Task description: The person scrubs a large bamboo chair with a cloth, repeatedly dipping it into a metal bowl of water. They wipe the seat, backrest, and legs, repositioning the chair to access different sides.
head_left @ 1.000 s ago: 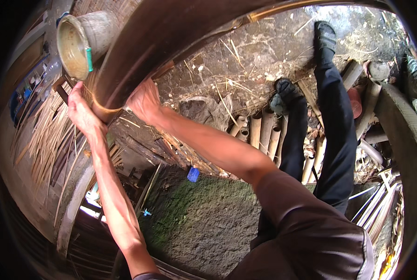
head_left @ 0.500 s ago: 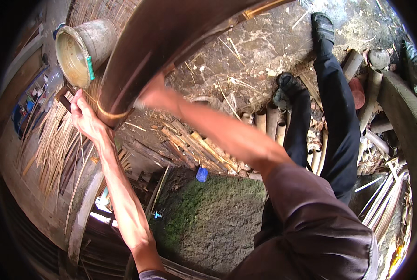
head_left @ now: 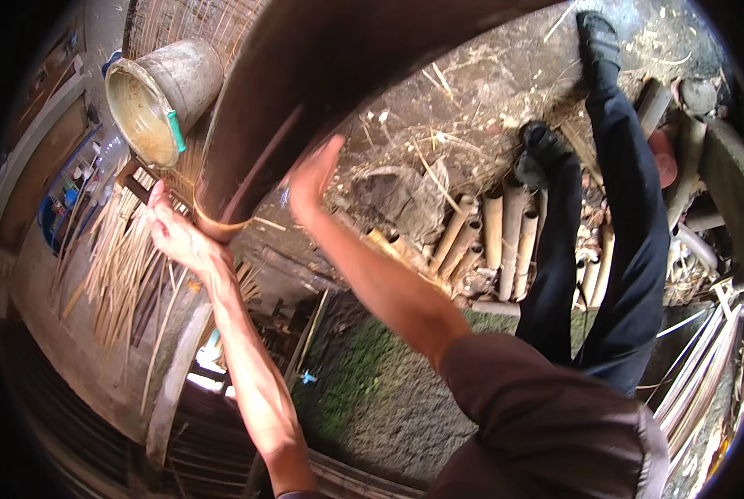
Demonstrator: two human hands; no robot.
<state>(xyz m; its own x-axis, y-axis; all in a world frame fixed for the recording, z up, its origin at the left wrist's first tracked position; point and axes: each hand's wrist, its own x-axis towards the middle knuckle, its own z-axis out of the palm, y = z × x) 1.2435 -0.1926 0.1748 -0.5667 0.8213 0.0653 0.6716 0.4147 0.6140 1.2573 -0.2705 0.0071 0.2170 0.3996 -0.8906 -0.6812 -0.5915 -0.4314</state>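
Observation:
A large, smooth, dark brown curved piece with a light rim band sweeps across the top of the head view. My left hand is at its lower banded end, partly hidden, its half-curled fingers apparently gripping that end. Beside the fingertips is a small dark frame with a rectangular slot; whether the hand touches it is unclear. My right hand, slightly blurred, is raised against or just beside the brown piece's right edge. Its fingers are stretched out and nothing shows in them.
A dirty bucket with a green handle grip lies tipped at upper left. Thin split strips are heaped below it. Bamboo tubes stand near my black-trousered legs. A mossy stone block is in front of me.
My right hand has moved from behind the brown piece's lower edge to its right side, fingers now visible. The view has shifted slightly, and my forearm seems to cover the blue object seen earlier.

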